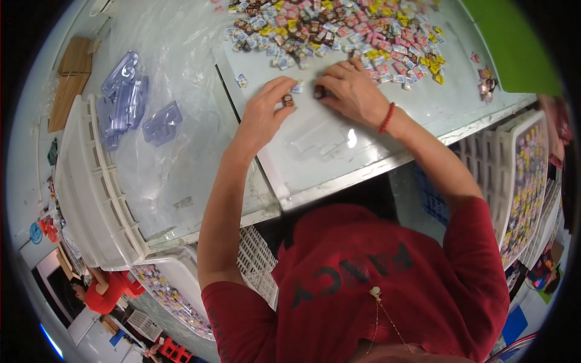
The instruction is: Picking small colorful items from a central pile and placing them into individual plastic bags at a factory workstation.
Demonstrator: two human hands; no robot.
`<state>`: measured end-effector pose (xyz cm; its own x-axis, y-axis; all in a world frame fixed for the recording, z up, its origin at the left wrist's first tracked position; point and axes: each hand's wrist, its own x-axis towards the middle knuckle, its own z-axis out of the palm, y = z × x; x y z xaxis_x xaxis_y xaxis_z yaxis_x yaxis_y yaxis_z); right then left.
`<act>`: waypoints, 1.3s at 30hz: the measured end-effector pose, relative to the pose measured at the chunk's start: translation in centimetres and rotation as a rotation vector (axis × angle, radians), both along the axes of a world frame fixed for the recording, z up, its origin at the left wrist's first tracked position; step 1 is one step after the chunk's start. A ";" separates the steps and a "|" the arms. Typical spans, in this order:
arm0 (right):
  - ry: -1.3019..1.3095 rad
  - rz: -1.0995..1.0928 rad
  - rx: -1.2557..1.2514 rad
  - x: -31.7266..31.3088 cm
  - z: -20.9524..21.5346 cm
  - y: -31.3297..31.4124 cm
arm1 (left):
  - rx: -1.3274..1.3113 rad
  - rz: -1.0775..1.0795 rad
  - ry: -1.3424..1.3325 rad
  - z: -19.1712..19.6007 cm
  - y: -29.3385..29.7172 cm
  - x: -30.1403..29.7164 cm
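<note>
My left hand (264, 115) is over the table, its thumb and fingers closed around a small brown wrapped candy (288, 101). A white-and-blue wrapped candy (297, 87) shows at its fingertips. Close by on the right, my right hand (352, 89) is palm down with curled fingers, and a dark brown wrapped candy (319, 92) shows at its thumb side. Just beyond both hands spreads a large pile of wrapped candies (339, 33) in brown, pink, yellow and white. Nearer to me lies a clear plastic tray (318, 140), hard to make out against the white surface.
Stacked clear blue-tinted plastic trays (126, 103) lie on plastic sheeting at left, with another plastic tray (162, 124) beside them. White crates (97, 181) stand at left; candy-filled crates (523, 181) stand at right. A green panel (514, 45) is at far right. Another person (112, 290) is at lower left.
</note>
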<state>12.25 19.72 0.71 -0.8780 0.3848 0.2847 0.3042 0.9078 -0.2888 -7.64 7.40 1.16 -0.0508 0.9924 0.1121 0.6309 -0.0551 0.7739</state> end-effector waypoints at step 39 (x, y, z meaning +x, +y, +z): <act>-0.022 0.084 0.002 3.5 1.8 -4.4 | 0.315 0.167 0.252 0.0 -5.5 7.5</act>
<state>15.80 15.31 2.50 -0.9134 0.3085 0.2654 0.2330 0.9311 -0.2805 -0.18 1.88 1.17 -0.1397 0.8884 0.4373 0.8181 -0.1452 0.5564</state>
